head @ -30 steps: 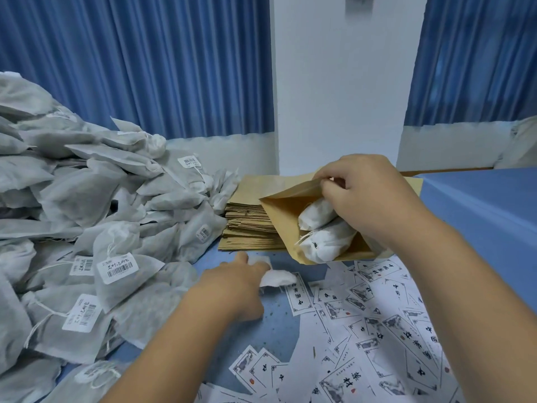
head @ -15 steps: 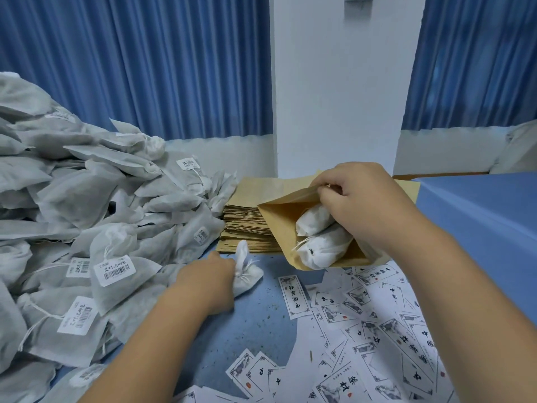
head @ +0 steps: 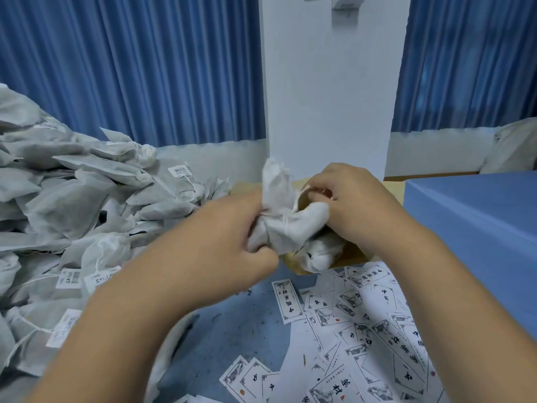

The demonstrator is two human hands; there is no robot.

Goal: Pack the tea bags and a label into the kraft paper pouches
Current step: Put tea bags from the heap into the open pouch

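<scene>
My left hand (head: pixel 232 237) grips a white tea bag (head: pixel 286 216) and holds it at the mouth of a kraft paper pouch (head: pixel 348 254). My right hand (head: pixel 351 205) pinches the pouch's upper edge and keeps it spread. More white tea bags (head: pixel 319 254) lie inside the pouch, partly hidden by my hands. A big heap of grey-white tea bags (head: pixel 72 213) with barcode tags fills the left side. Printed paper labels (head: pixel 363 330) are scattered on the blue table below the pouch.
A stack of flat kraft pouches (head: pixel 392 190) lies behind my hands, mostly hidden. A white pillar (head: pixel 328 97) stands behind it, with blue curtains on both sides. A raised blue surface (head: pixel 479 228) is on the right. Bare blue tabletop (head: pixel 232 330) shows between my forearms.
My left hand picked a tea bag up from the table and carried it up and right to the pouch mouth. My right hand kept hold of the pouch.
</scene>
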